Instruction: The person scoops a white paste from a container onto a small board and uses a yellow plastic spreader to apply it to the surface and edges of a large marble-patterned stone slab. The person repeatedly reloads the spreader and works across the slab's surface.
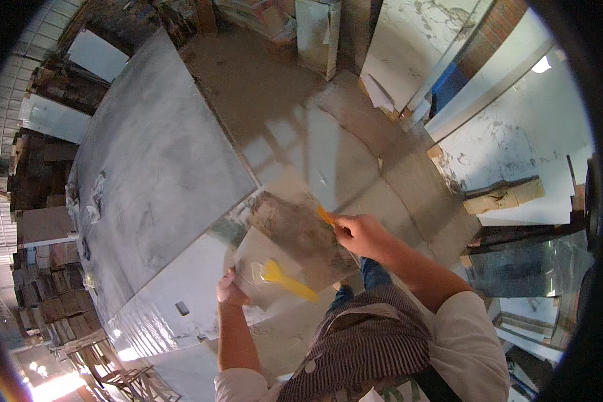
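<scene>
Two hands show in head view. L hand (pixel 231 289) pinches the left edge of a thin squarish pane (pixel 308 261), glass or clear plastic, can't tell which; R hand (pixel 360 234) is closed round an orange-yellow tool (pixel 325 216) by the pane's far-right side. Pane is in front of the torso, nr a big grey sheet (pixel 154 147), cloudy & matte. Prob. stiff, fairly light, slick, poss. fragile: best held by opp. edges. Yellow spatula (pixel 287 281), smooth w/ flared head, overlaps it; contact unclear. Apron (pixel 362 335): striped cloth.
</scene>
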Available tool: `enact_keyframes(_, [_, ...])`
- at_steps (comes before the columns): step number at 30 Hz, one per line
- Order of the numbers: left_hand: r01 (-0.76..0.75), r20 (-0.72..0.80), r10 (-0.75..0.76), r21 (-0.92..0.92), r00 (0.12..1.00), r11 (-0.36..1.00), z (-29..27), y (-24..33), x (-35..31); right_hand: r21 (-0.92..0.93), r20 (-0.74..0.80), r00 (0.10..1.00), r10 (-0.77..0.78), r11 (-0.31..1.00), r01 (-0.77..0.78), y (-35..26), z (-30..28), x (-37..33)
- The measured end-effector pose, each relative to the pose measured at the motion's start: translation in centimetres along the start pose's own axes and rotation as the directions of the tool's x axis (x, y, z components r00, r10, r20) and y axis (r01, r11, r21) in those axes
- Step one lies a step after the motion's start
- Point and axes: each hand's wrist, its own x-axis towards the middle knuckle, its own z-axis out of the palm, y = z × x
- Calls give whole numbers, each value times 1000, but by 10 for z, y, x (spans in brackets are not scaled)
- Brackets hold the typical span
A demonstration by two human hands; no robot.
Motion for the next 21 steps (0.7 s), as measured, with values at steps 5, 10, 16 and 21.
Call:
enact_keyframes(5, [18, -27, -16, 51, 999, 999, 8, -1, 0, 47, 105, 981, 164, 984, -170, -9, -7, -41])
enact_keyframes(10, [-30, -51, 35, 102, 998, 994, 3, -1, 0, 117, 150, 971, 187, 972, -205, -17, -17, -81])
enact_keyframes(16, [-3, 18, 1, 116, 1000, 993, 6, 2, 2, 105, 60, 982, 181, 977, -186, -16, -5, -124])
enact_keyframes(21, [-62, -91, 79, 182, 993, 981, -8, 2, 3, 109, 20, 991, 132, 985, -133, -13, 0, -151])
